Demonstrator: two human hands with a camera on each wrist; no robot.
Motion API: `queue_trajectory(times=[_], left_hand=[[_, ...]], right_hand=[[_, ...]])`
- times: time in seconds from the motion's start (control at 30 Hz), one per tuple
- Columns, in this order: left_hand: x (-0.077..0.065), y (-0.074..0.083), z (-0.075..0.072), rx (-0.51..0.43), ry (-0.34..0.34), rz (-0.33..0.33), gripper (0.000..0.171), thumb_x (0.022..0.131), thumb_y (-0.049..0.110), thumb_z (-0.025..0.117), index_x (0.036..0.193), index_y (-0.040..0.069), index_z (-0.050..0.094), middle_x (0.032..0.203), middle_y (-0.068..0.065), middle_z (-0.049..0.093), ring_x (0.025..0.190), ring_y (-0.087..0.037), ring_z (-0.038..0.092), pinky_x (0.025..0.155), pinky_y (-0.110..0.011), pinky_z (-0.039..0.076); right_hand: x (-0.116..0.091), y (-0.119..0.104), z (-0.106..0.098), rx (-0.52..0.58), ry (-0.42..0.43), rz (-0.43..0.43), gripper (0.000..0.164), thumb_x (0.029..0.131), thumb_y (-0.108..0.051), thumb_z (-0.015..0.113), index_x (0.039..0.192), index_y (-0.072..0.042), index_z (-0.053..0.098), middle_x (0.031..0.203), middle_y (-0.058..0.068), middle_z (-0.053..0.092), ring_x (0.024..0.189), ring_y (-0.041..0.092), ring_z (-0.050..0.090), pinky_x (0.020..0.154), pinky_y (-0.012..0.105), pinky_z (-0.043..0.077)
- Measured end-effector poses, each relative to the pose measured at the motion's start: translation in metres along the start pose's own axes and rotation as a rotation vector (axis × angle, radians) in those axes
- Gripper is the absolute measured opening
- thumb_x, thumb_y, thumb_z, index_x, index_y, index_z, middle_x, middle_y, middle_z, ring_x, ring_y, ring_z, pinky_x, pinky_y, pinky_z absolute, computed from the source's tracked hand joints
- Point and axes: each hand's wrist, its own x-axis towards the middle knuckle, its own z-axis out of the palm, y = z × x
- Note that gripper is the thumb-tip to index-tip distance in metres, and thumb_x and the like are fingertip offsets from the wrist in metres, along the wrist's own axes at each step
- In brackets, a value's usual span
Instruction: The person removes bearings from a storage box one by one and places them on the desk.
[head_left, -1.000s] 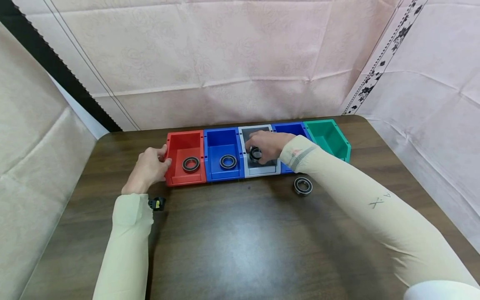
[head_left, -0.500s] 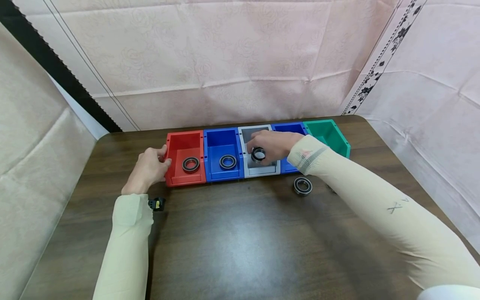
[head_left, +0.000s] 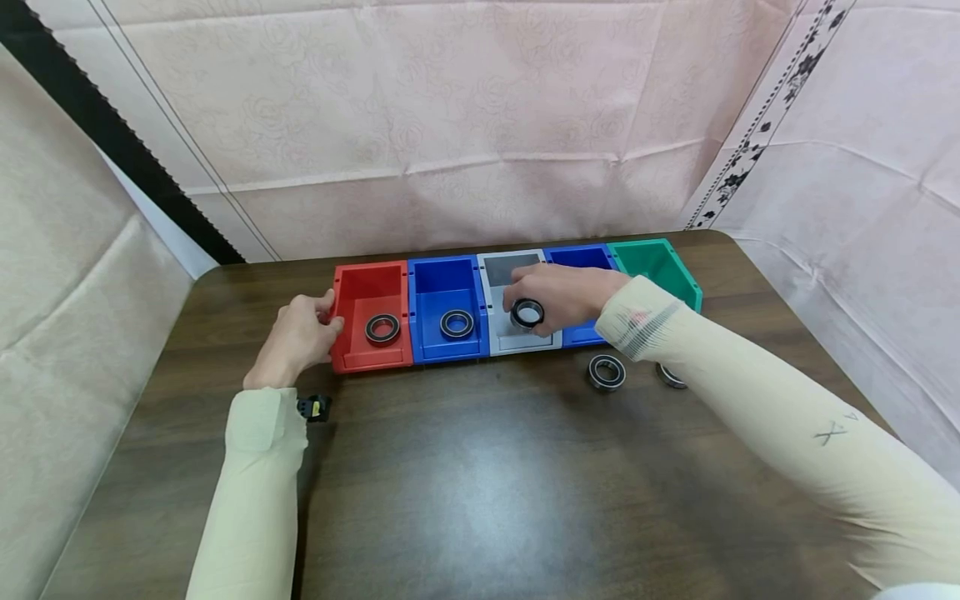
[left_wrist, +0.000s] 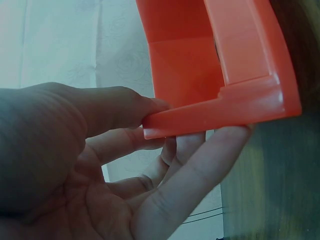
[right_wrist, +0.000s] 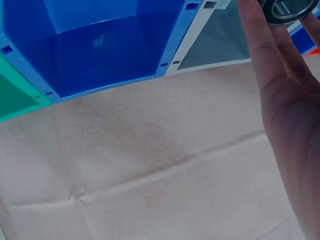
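Observation:
My right hand (head_left: 567, 293) holds a ball bearing (head_left: 516, 318) over the grey bin (head_left: 504, 341), tilted so the bin shows through its hole. In the right wrist view, the bearing (right_wrist: 273, 15) sits at the fingertips. At the far left of the row, my left hand (head_left: 296, 337) pinches the side wall of the red bin (head_left: 367, 283); the left wrist view has the thumb at its rim and fingers outside. One bearing (head_left: 382, 341) lies in the red bin, another bearing (head_left: 457, 337) in the blue bin (head_left: 442, 283) beside it.
A second blue bin (head_left: 581, 258), partly behind my right hand, and a green bin (head_left: 656, 267) finish the row. On the brown table (head_left: 465, 467) lie a bearing (head_left: 597, 383) and another bearing (head_left: 667, 377), partly covered by the right sleeve. Pale cloth (head_left: 450, 125) hangs behind.
My right hand has shifted slightly right within the grey bin's area, with the bearing in its fingers. The sleeve's shift uncovers another bearing on the table. My left hand stays put.

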Motion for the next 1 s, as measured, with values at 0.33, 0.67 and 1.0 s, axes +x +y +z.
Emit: queue_trajectory(times=[0.33,0.67,1.0], left_hand=[[0.000,0.002,0.000,-0.012,0.001,-0.004,0.064,0.106,0.016,0.052,0.161,0.004,0.022,0.148,-0.031,0.046,0.119,-0.044,0.064,0.089,-0.047,0.060],[0.001,0.000,0.000,-0.014,-0.003,-0.006,0.065,0.106,0.016,0.052,0.161,0.004,0.021,0.147,-0.032,0.046,0.119,-0.044,0.064,0.089,-0.047,0.060],[0.001,0.001,0.000,-0.012,0.001,-0.012,0.064,0.106,0.016,0.052,0.161,0.005,0.022,0.149,-0.030,0.045,0.118,-0.043,0.064,0.089,-0.047,0.060]], right_hand=[[-0.013,-0.003,0.001,0.004,0.004,-0.011,0.044,0.082,-0.014,0.084,0.124,-0.018,0.072,0.120,0.006,0.064,0.110,0.028,0.065,0.099,0.046,0.059],[-0.022,-0.010,0.007,0.009,0.001,-0.042,0.045,0.084,-0.015,0.084,0.126,-0.017,0.071,0.122,0.006,0.064,0.110,0.025,0.064,0.099,0.045,0.059],[-0.029,-0.017,0.017,0.029,0.011,-0.043,0.045,0.083,-0.015,0.084,0.126,-0.019,0.071,0.124,0.006,0.064,0.114,0.026,0.064,0.095,0.045,0.061]])
